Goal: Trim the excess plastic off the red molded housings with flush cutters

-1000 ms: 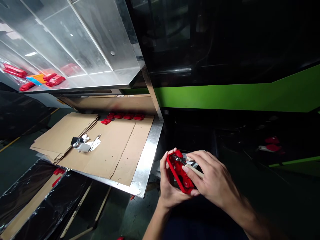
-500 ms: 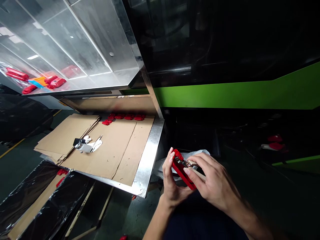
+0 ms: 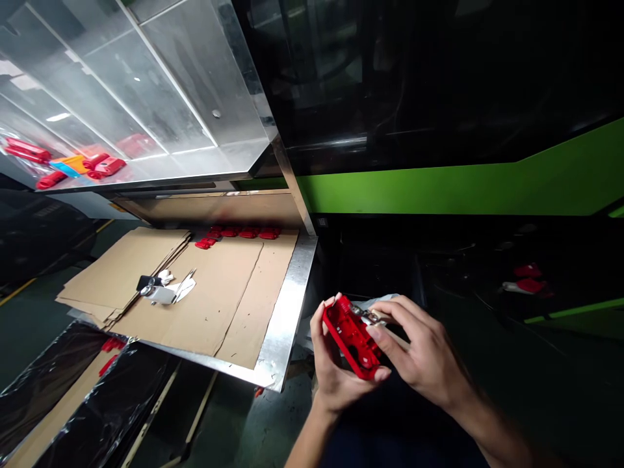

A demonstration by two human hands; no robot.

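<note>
Red plastic part (image 3: 353, 337) held lower centre of frame, cupped by left hand (image 3: 330, 364); right hand (image 3: 419, 354) fingers pinching a small metal tool (image 3: 366, 314), its tip hard to make out.

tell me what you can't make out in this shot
Head view only:
- Tool in the right hand: fingers cover all but a shiny tip, so its kind is unclear.
- Red part: the left hand hides its underside.
- Red pieces at the tray's back: too small for detail.
- Red items at right: too dark to identify.
- Black-wrapped stack: cut off by the lower left edge.
</note>
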